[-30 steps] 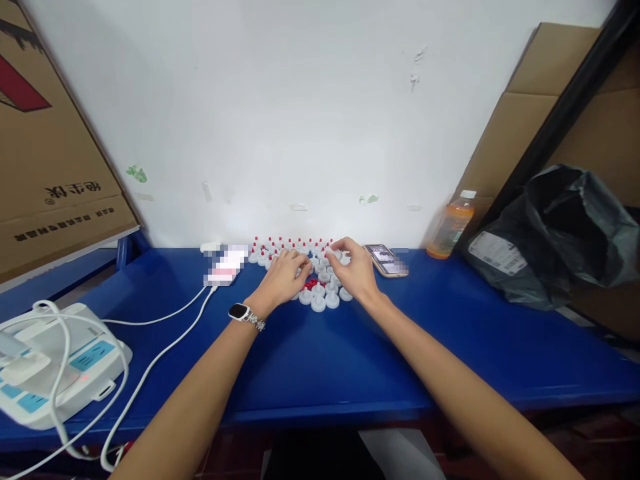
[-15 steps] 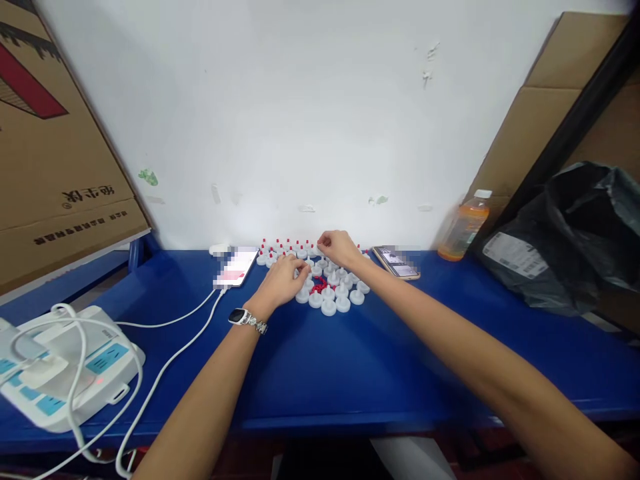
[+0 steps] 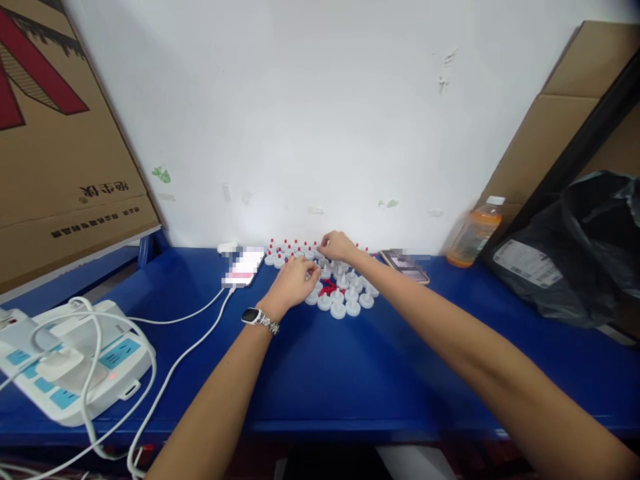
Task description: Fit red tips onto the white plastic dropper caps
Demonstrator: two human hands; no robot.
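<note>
White round nozzle caps (image 3: 338, 310) stand in a cluster on the blue table, spouts up. Those in the back rows carry small red tip caps (image 3: 296, 242), while the nearer ones have bare spouts. Loose red tip caps (image 3: 330, 288) lie in a pile among them. My right hand (image 3: 338, 247) reaches to the back row, thumb and fingers pinched at a red tip cap that they mostly cover. Over the left side of the cluster is my left hand (image 3: 299, 280), its fingers curled together; whatever is between them is hidden. A watch (image 3: 251, 316) is on my left wrist.
To the left lie a charging phone (image 3: 245, 267) and a white power strip (image 3: 95, 363) with looping cables. At right are another phone (image 3: 407, 265), an orange drink bottle (image 3: 475, 233) and a black plastic bag (image 3: 555, 247). A cardboard box (image 3: 75, 147) stands left, against the white wall.
The view has shifted slightly, so everything sits a bit further right. My right hand stays at the back row and my left hand keeps its curled pose over the caps.
</note>
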